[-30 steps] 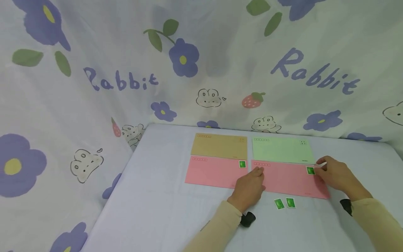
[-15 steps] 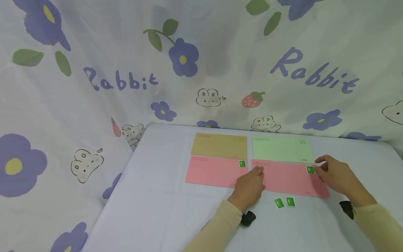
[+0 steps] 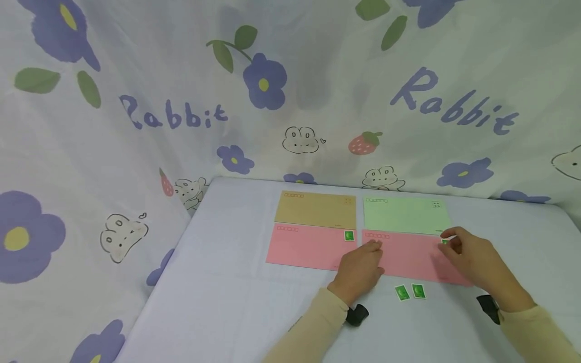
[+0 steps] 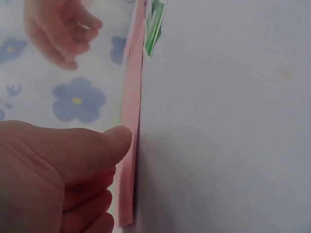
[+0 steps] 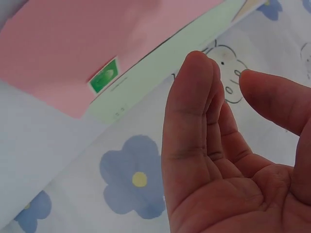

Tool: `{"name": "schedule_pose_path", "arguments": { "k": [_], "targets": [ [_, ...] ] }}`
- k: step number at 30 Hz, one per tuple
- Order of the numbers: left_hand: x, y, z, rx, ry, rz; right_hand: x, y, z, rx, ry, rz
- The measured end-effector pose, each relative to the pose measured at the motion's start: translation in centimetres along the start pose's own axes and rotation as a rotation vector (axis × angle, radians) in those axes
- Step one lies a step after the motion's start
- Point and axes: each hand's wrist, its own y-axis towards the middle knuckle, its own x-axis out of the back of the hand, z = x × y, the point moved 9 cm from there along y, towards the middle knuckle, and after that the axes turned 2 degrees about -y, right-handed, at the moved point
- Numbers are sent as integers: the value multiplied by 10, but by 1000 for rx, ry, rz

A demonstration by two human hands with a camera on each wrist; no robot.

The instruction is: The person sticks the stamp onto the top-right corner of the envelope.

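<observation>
A pink envelope (image 3: 410,257) lies flat at the right of the table, a green stamp (image 5: 104,76) at its upper right corner. My left hand (image 3: 358,269) rests on this envelope's left end; the left wrist view shows the thumb along its edge and the other fingers bent beneath. Over the stamped corner hovers my right hand (image 3: 476,262), hiding most of the stamp in the head view. Its thumb and fingers are apart with nothing between them in the right wrist view. Two loose stamps, one at the left (image 3: 402,293) and one at the right (image 3: 418,291), lie in front of the envelope.
Another pink envelope (image 3: 304,249) with its own stamp (image 3: 348,235) lies to the left. Behind are a tan envelope (image 3: 315,209) and a pale green envelope (image 3: 404,214). The white table (image 3: 218,287) backs onto a printed curtain (image 3: 327,101).
My right hand has shifted left from beside the stamp to over it, covering most of it. The left hand stays in about the same place on the envelope.
</observation>
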Motion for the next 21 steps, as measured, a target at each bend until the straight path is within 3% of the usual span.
{"name": "schedule_pose_path", "arguments": {
  "k": [11,21],
  "targets": [
    [21,-2,-4,-13,-33,-16,-2,-9,17,60,29,-52],
    [39,-3,7,16,-78,-61,-11,-17,29,50,62,-51]
  ]
}}
